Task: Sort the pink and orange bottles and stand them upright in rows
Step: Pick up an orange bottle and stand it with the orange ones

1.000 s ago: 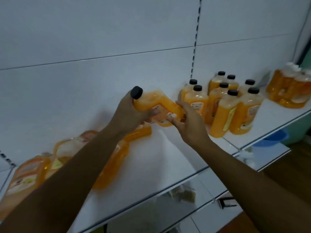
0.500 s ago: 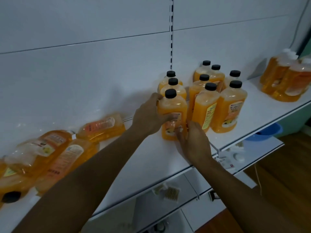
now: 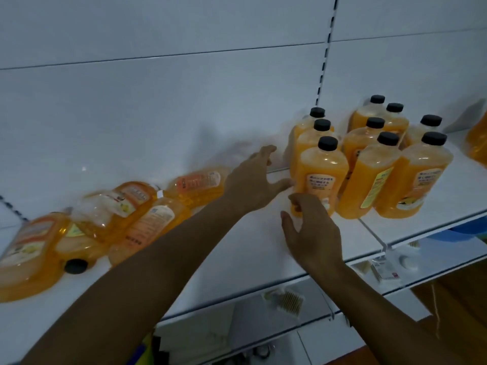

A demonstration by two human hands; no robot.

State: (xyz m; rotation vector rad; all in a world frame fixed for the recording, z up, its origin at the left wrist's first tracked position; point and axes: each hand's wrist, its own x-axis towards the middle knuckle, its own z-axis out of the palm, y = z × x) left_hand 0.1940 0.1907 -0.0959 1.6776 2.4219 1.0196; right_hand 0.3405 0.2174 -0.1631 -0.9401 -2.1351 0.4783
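The orange bottle (image 3: 320, 177) that was tilted in both hands a second ago, and half a second ago was still being gripped as it went down, now stands upright on the shelf (image 3: 237, 248), at the near end of the leftmost row, with two more black-capped bottles behind it. The left hand (image 3: 253, 180) has let go: its fingers are spread and straight, the thumb just touching or barely clear of the bottle's left side (the blur makes it hard to say which). The right hand (image 3: 311, 230) is also released, fingers loosely curled just in front of the bottle's base, holding nothing.

So this placement looks finished, and the standing group (image 3: 390, 159) to the right now counts nine upright bottles across three rows.

What remains is the heap of lying bottles (image 3: 126, 219) at the left of the shelf, well apart from the rows; one among them carries a pinker label (image 3: 197, 181), and it may belong to the other colour group. The next reach will likely go left to that pile.
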